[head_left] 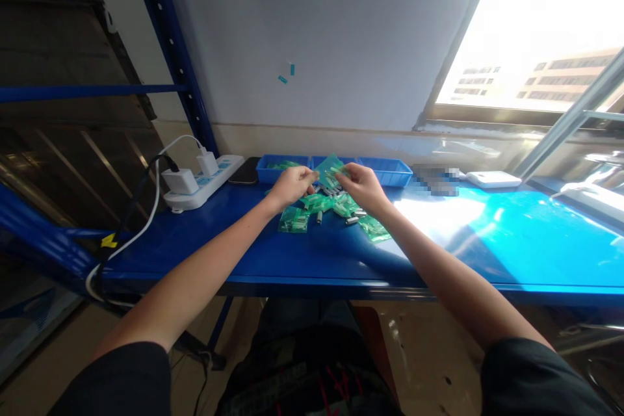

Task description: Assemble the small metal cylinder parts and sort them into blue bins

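My left hand (291, 184) and my right hand (362, 186) are both raised a little above the blue table (302, 253) and pinch the two sides of one small green plastic bag (328, 171). Below them lies a heap of several more green bags (336, 205), with small silver metal parts (351, 220) scattered among them. One green bag (294, 220) lies flat at the left of the heap, another (374, 229) at the right. A blue tray (385, 172) with compartments stands just behind the hands.
A white power strip (205, 183) with two chargers and cables sits at the left, a dark phone (244, 173) beside it. A white box (493, 179) lies at the right near the window. Blue shelf posts (170, 45) rise at the left.
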Available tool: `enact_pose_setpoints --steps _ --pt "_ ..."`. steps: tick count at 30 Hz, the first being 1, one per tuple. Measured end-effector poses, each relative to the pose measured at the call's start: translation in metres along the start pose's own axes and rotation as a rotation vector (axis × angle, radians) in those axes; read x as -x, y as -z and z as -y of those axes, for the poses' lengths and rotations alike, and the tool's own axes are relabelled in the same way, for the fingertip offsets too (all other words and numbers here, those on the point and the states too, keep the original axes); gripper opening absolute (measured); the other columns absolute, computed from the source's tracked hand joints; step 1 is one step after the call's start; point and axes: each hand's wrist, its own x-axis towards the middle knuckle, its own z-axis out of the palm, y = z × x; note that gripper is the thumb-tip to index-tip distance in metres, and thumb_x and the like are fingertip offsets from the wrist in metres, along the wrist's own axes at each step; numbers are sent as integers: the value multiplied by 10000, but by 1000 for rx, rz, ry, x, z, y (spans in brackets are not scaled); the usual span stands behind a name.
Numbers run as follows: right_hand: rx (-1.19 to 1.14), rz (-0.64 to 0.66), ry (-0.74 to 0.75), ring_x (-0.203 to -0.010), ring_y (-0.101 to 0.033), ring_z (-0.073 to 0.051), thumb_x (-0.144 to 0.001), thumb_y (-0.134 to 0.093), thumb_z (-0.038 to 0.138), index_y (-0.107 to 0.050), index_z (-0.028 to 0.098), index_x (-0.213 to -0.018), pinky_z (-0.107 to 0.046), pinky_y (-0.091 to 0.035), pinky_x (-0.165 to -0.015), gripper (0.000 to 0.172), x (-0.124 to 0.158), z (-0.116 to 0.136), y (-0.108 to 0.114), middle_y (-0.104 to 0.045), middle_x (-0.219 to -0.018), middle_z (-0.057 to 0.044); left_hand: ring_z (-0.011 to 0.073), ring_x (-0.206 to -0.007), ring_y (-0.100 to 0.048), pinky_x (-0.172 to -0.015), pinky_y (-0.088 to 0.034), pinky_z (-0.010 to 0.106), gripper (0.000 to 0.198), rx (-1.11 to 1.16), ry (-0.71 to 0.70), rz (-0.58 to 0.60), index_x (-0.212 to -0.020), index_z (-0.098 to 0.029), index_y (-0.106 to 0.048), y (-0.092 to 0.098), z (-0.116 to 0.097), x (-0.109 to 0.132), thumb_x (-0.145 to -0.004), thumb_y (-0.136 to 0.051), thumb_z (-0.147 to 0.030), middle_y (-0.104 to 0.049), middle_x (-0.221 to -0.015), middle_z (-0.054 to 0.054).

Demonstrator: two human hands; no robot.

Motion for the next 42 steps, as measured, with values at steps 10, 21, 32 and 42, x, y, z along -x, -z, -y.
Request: enact_pose_setpoints --steps 10,21,32,42 --pt "-70 55 91 -665 -554 -131 -678 -411 145 -741 177 -894 -253 -415 -621 396 2 1 0 -668 -811 -23 93 -600 -510 -578 -403 218 271 329 82 118 -808 -141 -657 -1 -6 3 -712 -717 -388 -580 -657 -5" --pt "-333 201 -314 -581 -532 -127 -821 -516 616 -711 127 -780 -242 -395 -549 528 -1 3 2 -635 -659 -50 123 -663 -542 -582 -430 219 257 104 -213 -71 -926 -159 -666 0 -3 0 -778 -635 -366 -613 -735 17" --pt "-471 52 -372 -530 -571 -125 -674 -705 293 -570 188 -835 -235 -419 -512 235 0 1 -5 -595 -572 30 161 -790 -582 -741 -452 265 261 -393 -463 116 -1001 -199 -692 -7 -12 15 -847 -569 -370 -626 -898 45" --pt "-470 17 -192 -688 -630 -142 -647 -676 362 -497 217 -874 -283 -496 -683 324 1 -1 -7 -615 -704 43 143 -645 -572 -551 -409 237 535 69 63 100 -868 -130 -680 -3 -4 3 -839 -476 -623 -675 -797 69"
